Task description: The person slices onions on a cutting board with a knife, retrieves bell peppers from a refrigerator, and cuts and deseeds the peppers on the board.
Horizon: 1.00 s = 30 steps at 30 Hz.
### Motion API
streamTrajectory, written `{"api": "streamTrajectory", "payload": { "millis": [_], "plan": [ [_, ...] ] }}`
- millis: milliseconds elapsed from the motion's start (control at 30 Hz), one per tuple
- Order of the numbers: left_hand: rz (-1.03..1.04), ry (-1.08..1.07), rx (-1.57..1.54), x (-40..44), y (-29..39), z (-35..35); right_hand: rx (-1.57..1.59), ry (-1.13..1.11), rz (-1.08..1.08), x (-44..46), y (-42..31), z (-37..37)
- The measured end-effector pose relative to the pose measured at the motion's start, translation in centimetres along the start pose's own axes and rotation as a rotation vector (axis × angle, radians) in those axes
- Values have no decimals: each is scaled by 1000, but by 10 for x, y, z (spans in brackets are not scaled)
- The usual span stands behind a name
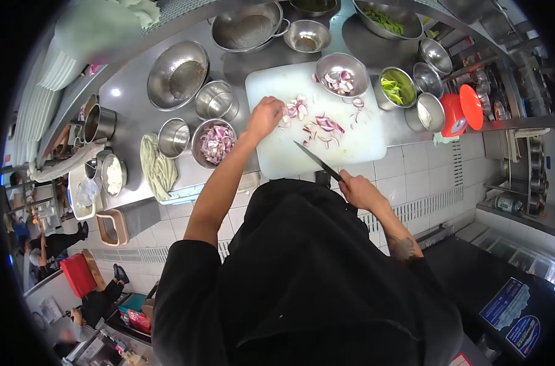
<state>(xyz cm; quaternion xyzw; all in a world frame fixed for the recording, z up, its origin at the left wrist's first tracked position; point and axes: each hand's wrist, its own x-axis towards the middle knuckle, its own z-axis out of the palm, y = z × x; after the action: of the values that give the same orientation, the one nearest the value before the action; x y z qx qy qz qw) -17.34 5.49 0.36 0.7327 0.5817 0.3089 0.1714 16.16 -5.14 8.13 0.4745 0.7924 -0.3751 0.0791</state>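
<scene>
black-sleeved arms (pixel 219 189) stretch forward, right hand (pixel 358 190) gripping a knife (pixel 317 160), left hand (pixel 265 117) curled beside onion (pixel 297 108), hold unclear; a bowl (pixel 350 62) blocks the board's (pixel 277 152) far edge.

White light fell brightly over the desk (pixel 131 105) and cutting board (pixel 277 152), leaving a small round glare on the metal and shadows near the bowls (pixel 178 73). The wide lens curved the shelf (pixel 144 47), and the corners went black. A patch at upper left was blurred; the middle looked fairly sharp.
</scene>
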Motion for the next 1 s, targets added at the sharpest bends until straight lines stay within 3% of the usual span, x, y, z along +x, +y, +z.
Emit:
{"api": "streamTrajectory", "payload": {
  "millis": [267,367,533,733,833,1000],
  "plan": [
    [-22,52,-62,-61,36,17,16,160,99,8,-7,10],
    [-15,177,-68,-66,41,18,-36,183,34,18,-30,1],
    [191,31,37,-68,39,13,-96,167,-17,65,-46,22],
    [246,42,50,-69,31,14,-136,217,-68,84,-56,19],
    [264,33,73,-71,29,14,-151,97,7,76,-56,19],
    [269,39,54,-73,31,11,-130,188,-43,100,-65,27]
  ]
}}
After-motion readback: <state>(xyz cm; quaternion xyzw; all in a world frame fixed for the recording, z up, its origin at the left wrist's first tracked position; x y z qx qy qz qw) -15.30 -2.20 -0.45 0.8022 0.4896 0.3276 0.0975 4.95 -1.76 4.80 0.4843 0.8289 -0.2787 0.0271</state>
